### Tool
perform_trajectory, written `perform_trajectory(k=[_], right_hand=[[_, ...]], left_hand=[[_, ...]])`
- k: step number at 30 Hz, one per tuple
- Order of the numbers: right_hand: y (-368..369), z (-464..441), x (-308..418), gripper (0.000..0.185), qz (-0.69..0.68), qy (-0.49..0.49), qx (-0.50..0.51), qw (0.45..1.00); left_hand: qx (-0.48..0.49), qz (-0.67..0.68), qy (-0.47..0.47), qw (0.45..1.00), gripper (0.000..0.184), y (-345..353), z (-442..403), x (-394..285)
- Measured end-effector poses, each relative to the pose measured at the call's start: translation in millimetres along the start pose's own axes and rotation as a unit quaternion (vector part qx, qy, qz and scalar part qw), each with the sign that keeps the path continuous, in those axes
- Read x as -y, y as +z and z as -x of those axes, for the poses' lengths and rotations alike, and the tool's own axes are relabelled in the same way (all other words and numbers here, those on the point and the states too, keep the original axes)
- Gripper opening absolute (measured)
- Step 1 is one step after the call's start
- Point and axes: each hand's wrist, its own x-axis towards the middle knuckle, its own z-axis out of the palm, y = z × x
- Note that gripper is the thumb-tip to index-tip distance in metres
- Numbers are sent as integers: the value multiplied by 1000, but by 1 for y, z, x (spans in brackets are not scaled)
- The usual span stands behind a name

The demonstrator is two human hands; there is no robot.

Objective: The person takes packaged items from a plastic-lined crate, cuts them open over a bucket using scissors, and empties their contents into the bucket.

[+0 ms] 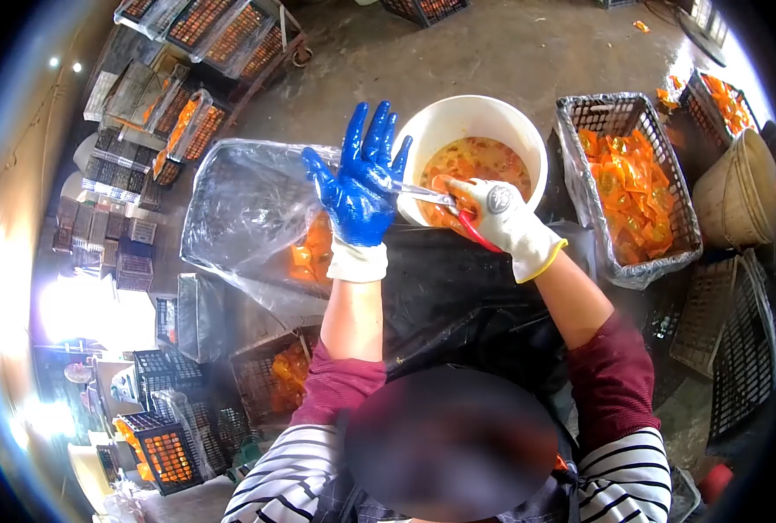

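My left hand (362,192), in a wet blue glove with a white cuff, is raised with its fingers spread, palm showing. My right hand (499,218), in a white glove with a yellow edge, is closed around red-handled scissors (477,232). Their metal blades point left and reach the blue palm. Orange material shows beside the right fingers. Just behind the hands stands a white bucket (534,144) holding orange-brown liquid (475,157) with pieces in it. Left of the blue glove, a plastic-lined crate (248,187) has orange packets (311,253) at its right side.
A black crate (688,218) of orange packets (627,196) stands right of the bucket, near a beige bucket (736,192). Black sheeting (457,288) lies below my hands. Stacked crates (131,166) and a loaded rack (231,39) stand at left.
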Motion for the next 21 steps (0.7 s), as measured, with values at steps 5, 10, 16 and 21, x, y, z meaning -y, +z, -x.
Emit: perform_trajectory(k=[5,10,16,21], right_hand=[[2,-2,-1,20,10,-11,-13,1000],[5,0,-7,18,-9,29,-34,999],[21,3,-35,30,-115,169,-95,974],[17,2,-26,30,-490,349,-101,792]], left_hand=[[5,24,-31,999,87,8,0,18],[-22,5,-30,999,86,8,-3,23],[-23,-23,-71,997,84,12,0,24],[4,-52,-89,995,82,13,-7,38]])
